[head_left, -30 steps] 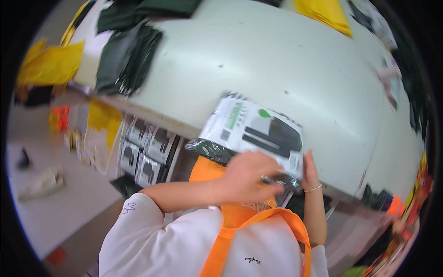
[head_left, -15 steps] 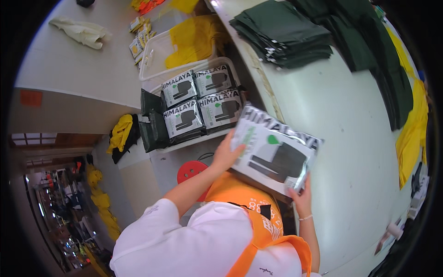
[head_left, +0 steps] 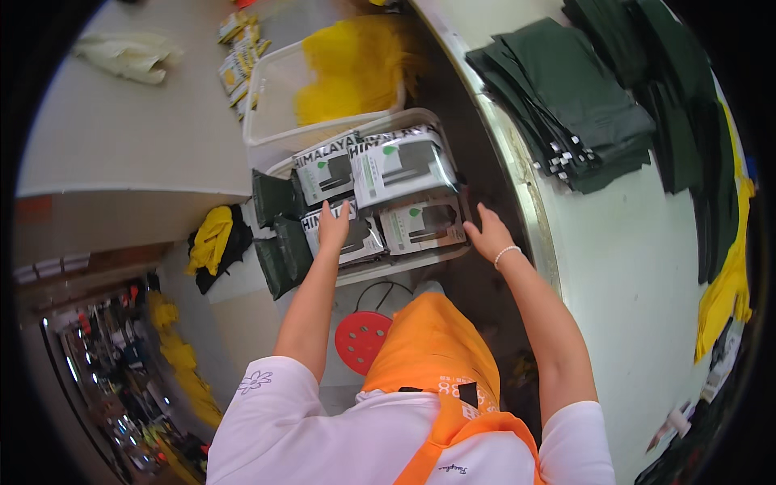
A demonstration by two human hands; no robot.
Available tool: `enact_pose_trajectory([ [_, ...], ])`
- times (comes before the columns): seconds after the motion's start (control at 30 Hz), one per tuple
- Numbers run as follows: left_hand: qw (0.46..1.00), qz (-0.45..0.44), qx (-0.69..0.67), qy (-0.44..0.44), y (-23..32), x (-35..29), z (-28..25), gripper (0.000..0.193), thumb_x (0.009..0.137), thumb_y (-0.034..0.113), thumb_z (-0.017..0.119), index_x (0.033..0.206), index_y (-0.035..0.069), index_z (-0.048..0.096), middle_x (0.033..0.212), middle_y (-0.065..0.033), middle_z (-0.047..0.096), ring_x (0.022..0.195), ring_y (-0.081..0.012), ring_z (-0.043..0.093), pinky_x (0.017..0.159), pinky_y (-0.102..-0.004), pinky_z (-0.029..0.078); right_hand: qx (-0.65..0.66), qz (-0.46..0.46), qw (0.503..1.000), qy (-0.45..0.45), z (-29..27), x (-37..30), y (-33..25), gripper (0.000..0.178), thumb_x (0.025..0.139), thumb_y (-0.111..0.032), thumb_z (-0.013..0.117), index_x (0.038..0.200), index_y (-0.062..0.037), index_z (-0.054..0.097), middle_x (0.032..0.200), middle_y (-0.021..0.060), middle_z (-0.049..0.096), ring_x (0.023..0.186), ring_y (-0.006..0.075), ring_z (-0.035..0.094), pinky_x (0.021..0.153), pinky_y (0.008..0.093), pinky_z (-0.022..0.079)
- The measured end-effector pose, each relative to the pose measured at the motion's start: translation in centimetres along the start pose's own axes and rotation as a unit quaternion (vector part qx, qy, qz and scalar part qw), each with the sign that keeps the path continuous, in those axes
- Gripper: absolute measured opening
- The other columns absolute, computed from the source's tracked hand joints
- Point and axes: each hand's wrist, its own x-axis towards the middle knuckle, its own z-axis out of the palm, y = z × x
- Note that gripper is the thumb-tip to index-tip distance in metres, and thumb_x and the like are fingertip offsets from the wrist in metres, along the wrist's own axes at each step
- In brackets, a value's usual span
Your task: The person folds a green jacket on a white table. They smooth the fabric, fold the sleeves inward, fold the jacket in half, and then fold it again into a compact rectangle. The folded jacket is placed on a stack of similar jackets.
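A white plastic bin (head_left: 436, 257) holds stacked flat plastic packages, white with a dark garment picture. The upper right package (head_left: 402, 171) sits higher than the others and lies partly over the front right package (head_left: 420, 228). My left hand (head_left: 333, 226) reaches over the front left package (head_left: 362, 241), fingers apart and holding nothing; I cannot tell if it touches. Beside the bin's right edge my right hand (head_left: 489, 234) is open and empty. Dark green packages (head_left: 284, 255) stand along the bin's left side.
Dark green folded garments (head_left: 566, 97) lie stacked on the white table (head_left: 630, 291) at right. Behind the bin, another white bin (head_left: 271, 97) holds yellow fabric (head_left: 347, 69). A red stool (head_left: 362, 343) stands near my legs. Yellow and black cloth (head_left: 214, 242) lies at left.
The package that both hands held over the table edge now lies in the bin. Both hands have let go of it and moved over to the bin. The view has shifted.
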Motion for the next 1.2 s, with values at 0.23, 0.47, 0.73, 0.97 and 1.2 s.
enact_pose_trajectory([
  [0.23, 0.97, 0.145, 0.095, -0.168, 0.0, -7.0, 9.3, 0.064, 0.081, 0.035, 0.064, 0.13, -0.002, 0.047, 0.125, -0.0246, 0.052, 0.117, -0.0394, 0.049, 0.098, -0.043, 0.039, 0.097, 0.176, 0.978, -0.055, 7.9, -15.1, 9.0, 0.043, 0.086, -0.029, 0.06, 0.121, -0.0036, 0.056, 0.111, 0.0203, 0.063, 0.104, 0.0362, 0.059, 0.092, 0.0421, 0.046],
  [0.47, 0.706, 0.654, -0.005, -0.27, 16.1, -26.0, 14.5, 0.058, 0.079, 0.006, 0.064, 0.133, 0.001, 0.043, 0.139, -0.0209, 0.039, 0.128, -0.0388, 0.037, 0.106, -0.0448, 0.029, 0.243, 0.481, 0.831, 0.14, 19.7, -36.3, 19.5, 0.034, 0.086, -0.03, 0.061, 0.108, -0.0052, 0.063, 0.1, 0.0164, 0.067, 0.095, 0.0331, 0.063, 0.085, 0.0394, 0.049],
  [0.73, 0.442, 0.805, 0.035, -0.394, 16.6, -53.9, 26.1, 0.069, 0.08, 0.01, 0.064, 0.141, 0.004, 0.03, 0.145, -0.021, 0.03, 0.132, -0.0387, 0.032, 0.108, -0.0498, 0.024, 0.41, 0.583, 0.61, 0.347, 33.9, -55.1, 27.0, 0.028, 0.085, -0.03, 0.059, 0.098, -0.0051, 0.066, 0.094, 0.0141, 0.068, 0.091, 0.0306, 0.064, 0.082, 0.0374, 0.049],
  [0.97, 0.409, 0.85, 0.143, -0.298, 6.8, -71.6, 32.5, 0.076, 0.082, 0.03, 0.062, 0.144, 0.004, 0.027, 0.147, -0.0217, 0.028, 0.136, -0.0378, 0.027, 0.111, -0.0506, 0.016, 0.412, 0.648, 0.504, 0.395, 49.1, -70.4, 42.6, 0.024, 0.086, -0.022, 0.052, 0.088, -0.0043, 0.068, 0.095, 0.0203, 0.066, 0.094, 0.0386, 0.061, 0.084, 0.0444, 0.048],
  [1.2, 0.357, 0.902, 0.145, -0.193, 5.4, -74.4, 34.2, 0.072, 0.092, 0.056, 0.035, 0.136, -0.002, 0.042, 0.141, -0.0243, 0.038, 0.13, -0.0404, 0.037, 0.107, -0.0466, 0.027, 0.502, 0.644, 0.475, 0.327, 58.1, -71.1, 53.8, 0.058, 0.082, -0.036, 0.065, 0.132, -0.0098, 0.051, 0.122, 0.0236, 0.056, 0.118, 0.0384, 0.051, 0.099, 0.0392, 0.041],
])
